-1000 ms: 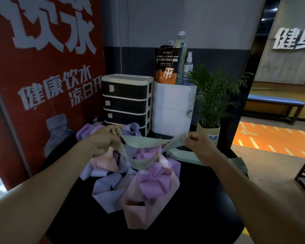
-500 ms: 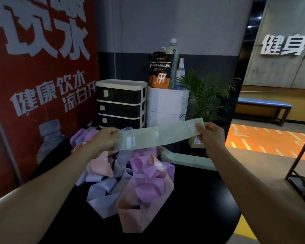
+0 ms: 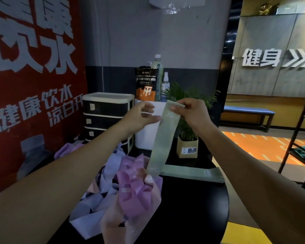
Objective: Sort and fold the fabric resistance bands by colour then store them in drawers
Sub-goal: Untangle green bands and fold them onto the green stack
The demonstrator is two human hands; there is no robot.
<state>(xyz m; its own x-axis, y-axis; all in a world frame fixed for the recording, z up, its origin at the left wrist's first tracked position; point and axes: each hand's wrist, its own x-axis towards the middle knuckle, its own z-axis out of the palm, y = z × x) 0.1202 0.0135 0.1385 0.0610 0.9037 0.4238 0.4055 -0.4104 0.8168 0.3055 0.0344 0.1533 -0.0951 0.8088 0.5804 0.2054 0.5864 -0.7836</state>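
Observation:
My right hand (image 3: 192,113) pinches the top end of a pale green band (image 3: 163,138) marked "30", which hangs straight down to the pile. My left hand (image 3: 141,116) hovers just left of that top end with relaxed fingers, its fingertips at the band's edge. A second green band (image 3: 192,173) lies flat on the black round table (image 3: 192,212). Purple (image 3: 136,192), lavender (image 3: 90,208) and pink (image 3: 113,226) bands lie tangled in a heap on the table's left half. The black drawer unit (image 3: 106,111) with a cream top stands behind the heap, drawers closed.
A white bin (image 3: 144,136) carries a pouch (image 3: 146,85) and bottles (image 3: 158,67). A potted plant (image 3: 187,147) stands at the table's back right. A red banner (image 3: 33,76) lines the left; a dark shelf frame (image 3: 299,138) stands at the right.
The green band was stretched level between both hands. My left hand has let go of its end, my right hand has risen, and the band now hangs vertically.

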